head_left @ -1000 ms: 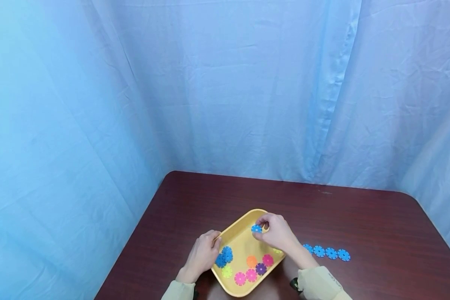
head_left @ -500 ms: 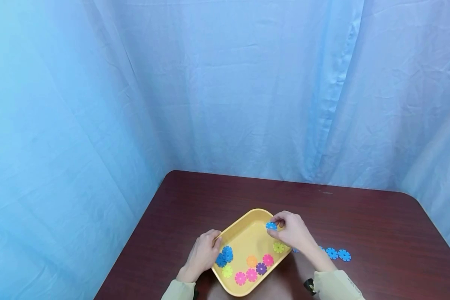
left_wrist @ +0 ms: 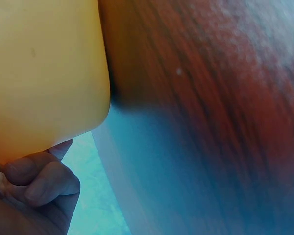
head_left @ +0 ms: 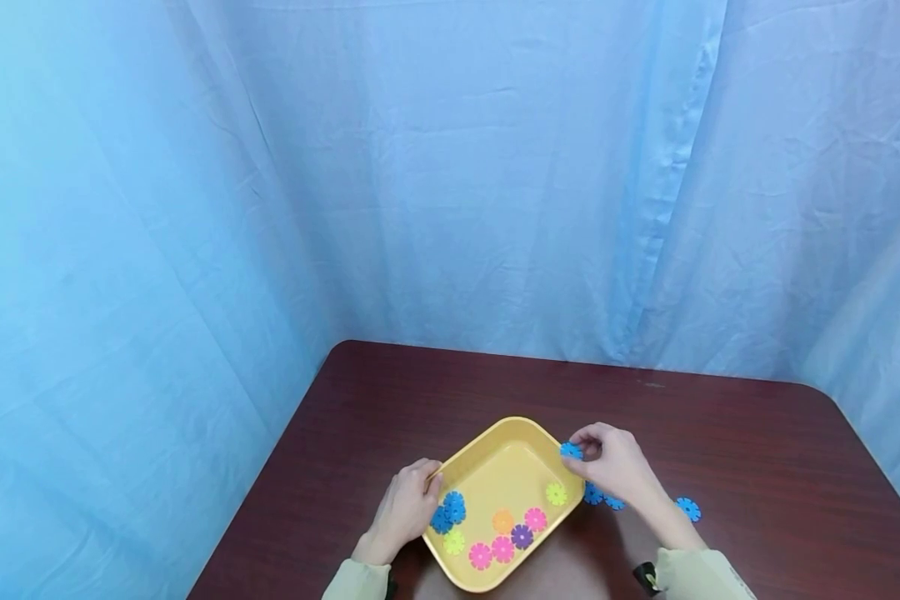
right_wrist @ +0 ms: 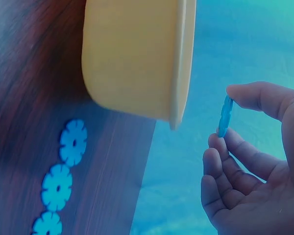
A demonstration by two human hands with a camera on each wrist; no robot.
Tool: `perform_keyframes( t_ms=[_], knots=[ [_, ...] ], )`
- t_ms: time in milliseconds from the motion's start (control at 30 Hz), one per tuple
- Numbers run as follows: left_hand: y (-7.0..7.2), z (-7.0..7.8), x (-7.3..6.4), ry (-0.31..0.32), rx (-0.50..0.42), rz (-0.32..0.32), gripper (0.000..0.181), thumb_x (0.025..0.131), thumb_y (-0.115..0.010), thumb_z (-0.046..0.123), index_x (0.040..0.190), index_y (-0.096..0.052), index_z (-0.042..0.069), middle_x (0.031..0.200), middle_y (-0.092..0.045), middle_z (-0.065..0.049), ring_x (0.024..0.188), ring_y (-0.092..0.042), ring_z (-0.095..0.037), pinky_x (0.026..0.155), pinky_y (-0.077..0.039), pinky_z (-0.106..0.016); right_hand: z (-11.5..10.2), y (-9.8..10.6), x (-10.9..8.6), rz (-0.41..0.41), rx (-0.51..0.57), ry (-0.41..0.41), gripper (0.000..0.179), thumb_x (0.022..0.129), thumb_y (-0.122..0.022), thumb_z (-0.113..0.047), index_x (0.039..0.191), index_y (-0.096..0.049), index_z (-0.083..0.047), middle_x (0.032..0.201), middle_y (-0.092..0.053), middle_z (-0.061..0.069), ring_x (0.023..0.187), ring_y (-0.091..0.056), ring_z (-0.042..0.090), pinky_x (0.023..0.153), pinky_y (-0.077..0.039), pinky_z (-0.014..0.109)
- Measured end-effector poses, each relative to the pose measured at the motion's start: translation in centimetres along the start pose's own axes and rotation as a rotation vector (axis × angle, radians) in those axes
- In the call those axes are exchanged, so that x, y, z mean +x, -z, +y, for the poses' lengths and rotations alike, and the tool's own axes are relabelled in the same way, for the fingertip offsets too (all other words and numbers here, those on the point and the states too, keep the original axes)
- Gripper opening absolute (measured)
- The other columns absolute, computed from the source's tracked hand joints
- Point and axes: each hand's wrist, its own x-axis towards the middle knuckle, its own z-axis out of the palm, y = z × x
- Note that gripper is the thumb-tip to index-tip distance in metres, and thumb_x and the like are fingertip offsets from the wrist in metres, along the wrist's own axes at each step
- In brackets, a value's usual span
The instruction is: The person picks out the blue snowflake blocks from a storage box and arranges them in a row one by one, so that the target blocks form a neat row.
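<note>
My right hand (head_left: 621, 463) pinches a blue notched plastic disc (head_left: 571, 451) between thumb and fingertips, above the right rim of the yellow tray (head_left: 487, 450). Seen edge-on in the right wrist view, the blue disc (right_wrist: 226, 116) is held apart from the tray wall (right_wrist: 132, 58). My left hand (head_left: 405, 505) grips the tray's left rim, thumb on the inside; its curled fingers (left_wrist: 51, 183) show under the tray edge in the left wrist view. Inside the tray lie several discs: overlapping blue ones (head_left: 450, 512), pink ones (head_left: 502, 549), a purple one (head_left: 522, 537), an orange one (head_left: 503, 522) and yellow-green ones (head_left: 557, 493).
A row of blue discs (head_left: 688, 509) lies on the dark wooden table (head_left: 780, 467) right of the tray, partly hidden by my right forearm. In the right wrist view, blue discs (right_wrist: 57, 187) lie end to end. Blue curtains (head_left: 450, 183) surround the table.
My right hand has moved right with the blue disc, from over the tray's interior to its right rim. The left hand and tray have stayed put.
</note>
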Motion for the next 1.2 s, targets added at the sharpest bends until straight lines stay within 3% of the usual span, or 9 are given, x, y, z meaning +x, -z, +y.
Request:
perform_keyframes(
  t_ms=[1200],
  knots=[
    [0.0, 0.0, -0.1, -0.008, -0.011, -0.004, 0.016, 0.097, -0.062, 0.010, 0.109, -0.072, 0.007, 0.098, -0.068, 0.001, 0.082, -0.061, -0.008, 0.071, -0.053, -0.031, 5.9, 5.1, -3.1, 0.042, -0.072, -0.154, 0.049, 0.081, -0.082, -0.040, 0.107, -0.068, 0.000, 0.093, -0.069, 0.007, 0.084, -0.063, 0.021, 0.069, -0.055, 0.039]
  ],
)
